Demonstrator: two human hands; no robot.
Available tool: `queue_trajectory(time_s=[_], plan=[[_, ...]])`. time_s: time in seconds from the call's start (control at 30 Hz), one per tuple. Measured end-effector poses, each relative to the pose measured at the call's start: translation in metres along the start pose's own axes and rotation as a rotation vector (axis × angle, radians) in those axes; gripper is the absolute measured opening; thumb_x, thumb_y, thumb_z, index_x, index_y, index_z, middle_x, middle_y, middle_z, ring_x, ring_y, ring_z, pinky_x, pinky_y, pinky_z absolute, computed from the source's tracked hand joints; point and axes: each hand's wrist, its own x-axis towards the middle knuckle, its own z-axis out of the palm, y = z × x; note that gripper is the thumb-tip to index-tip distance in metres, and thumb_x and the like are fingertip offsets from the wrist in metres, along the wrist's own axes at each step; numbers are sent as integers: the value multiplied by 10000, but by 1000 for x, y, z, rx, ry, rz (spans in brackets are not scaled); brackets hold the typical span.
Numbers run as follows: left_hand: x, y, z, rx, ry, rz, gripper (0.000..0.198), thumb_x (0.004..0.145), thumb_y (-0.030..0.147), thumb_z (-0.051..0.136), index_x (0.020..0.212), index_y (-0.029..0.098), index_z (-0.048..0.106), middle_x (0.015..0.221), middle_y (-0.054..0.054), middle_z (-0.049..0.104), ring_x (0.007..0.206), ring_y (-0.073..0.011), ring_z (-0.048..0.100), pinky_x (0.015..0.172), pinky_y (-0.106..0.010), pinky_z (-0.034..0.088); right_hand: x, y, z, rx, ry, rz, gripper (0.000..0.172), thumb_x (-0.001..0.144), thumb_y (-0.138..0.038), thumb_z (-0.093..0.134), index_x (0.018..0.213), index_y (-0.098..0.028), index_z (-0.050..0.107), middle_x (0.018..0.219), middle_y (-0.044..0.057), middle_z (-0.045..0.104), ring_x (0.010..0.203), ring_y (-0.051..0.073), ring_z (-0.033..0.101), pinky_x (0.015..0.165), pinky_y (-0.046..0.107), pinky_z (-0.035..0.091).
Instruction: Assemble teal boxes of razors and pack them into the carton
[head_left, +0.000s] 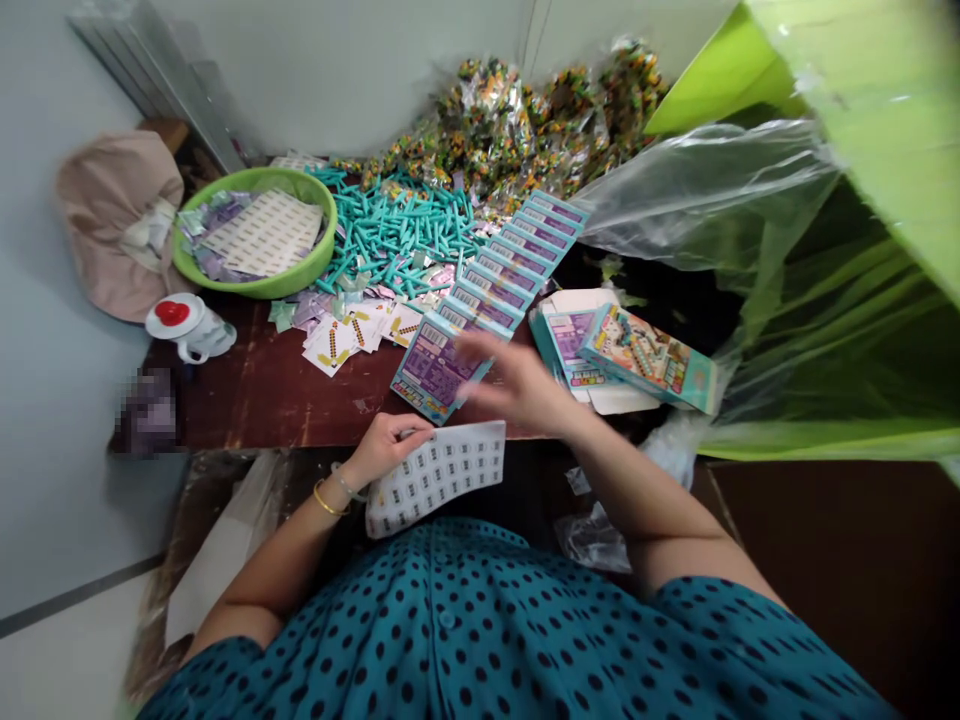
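One hand, the left hand (386,447), is pinched on the upper edge of a label sheet (450,470), thumb on top, just in front of the dark red table (247,390). From where I stand, the sheet's long axis slants from low on the wearer's left to higher on the right, and its printed rows climb the same way. It curves a little, its right end standing free. The right hand (517,385) is apart from the left, reaching in from the right with its fingers pointing left and its thumb and fingers parted. They blur over the nearest box (424,372); I cannot tell whether they touch it. That box leads a row of boxes (491,285), overlapped like shingles with purple printed faces up. The row's long axis runs diagonally, from the near edge of the table away to the far right.

To the right of the row, a colourful box (652,360) lies tilted across some others, its long axis pointing toward the near right. Left of the row are picture cards (337,340), a heap of turquoise sticks (397,230) and a green basin (285,289).
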Motion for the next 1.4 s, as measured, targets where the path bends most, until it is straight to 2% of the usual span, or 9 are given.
queue_trajectory(time_s=[0.1,0.2,0.37,0.6,0.77,0.97,1.2,1.3,1.4], plan=[[6,5,2,101,70,76,240,901,386,708,1025,206,808,953,-55,808,810,-180,712,771,-277,545,-50,-30,29,236,-211,93,262,965,-454,662,1001,-209,748,874,43,752,766,195,692,687,310,559],[11,5,7,217,132,152,190,883,346,749,1009,214,804,964,-55,795,857,-180,707,824,-288,533,-78,-23,35,323,-103,263,342,959,-492,664,834,-184,748,776,30,751,694,172,679,653,284,519],[11,9,21,233,140,163,135,906,299,722,838,206,794,807,-35,763,732,-154,673,729,-271,513,-104,-4,26,378,-34,316,375,954,-542,657,843,-199,761,783,21,763,686,166,684,657,285,510],[15,21,36,230,118,147,137,880,318,741,831,199,788,812,-42,761,741,-164,670,746,-286,526,-108,-2,15,81,-55,38,299,1013,-452,606,895,-226,762,893,40,786,840,204,715,866,384,486],[17,26,40,218,33,146,181,913,349,701,844,211,795,824,-46,778,743,-166,691,733,-279,524,-115,4,10,85,-38,-101,238,1037,-365,571,912,-234,726,877,20,780,808,179,702,976,414,451],[23,32,53,185,-16,105,221,928,336,655,800,187,755,784,-22,771,717,-152,682,703,-254,496,-134,16,32,65,105,66,336,1067,-368,465,827,-227,652,745,1,717,727,176,658,1096,482,378],[29,39,61,125,-16,79,222,906,363,678,836,180,780,852,-44,802,776,-176,717,744,-267,535,-136,18,18,113,116,63,178,1016,-367,597,1008,-268,745,1008,17,791,1002,214,702,1180,534,275],[29,42,62,166,14,151,200,922,347,681,864,192,793,884,-52,809,796,-179,727,768,-274,541,-132,13,9,218,154,99,153,974,-374,670,922,-257,754,905,5,785,884,202,702,1110,497,370],[27,43,64,225,18,212,169,931,312,691,867,196,797,866,-44,805,771,-165,723,748,-261,526,-132,9,10,327,232,168,155,939,-388,718,891,-253,777,830,14,766,794,200,674,906,420,478]])
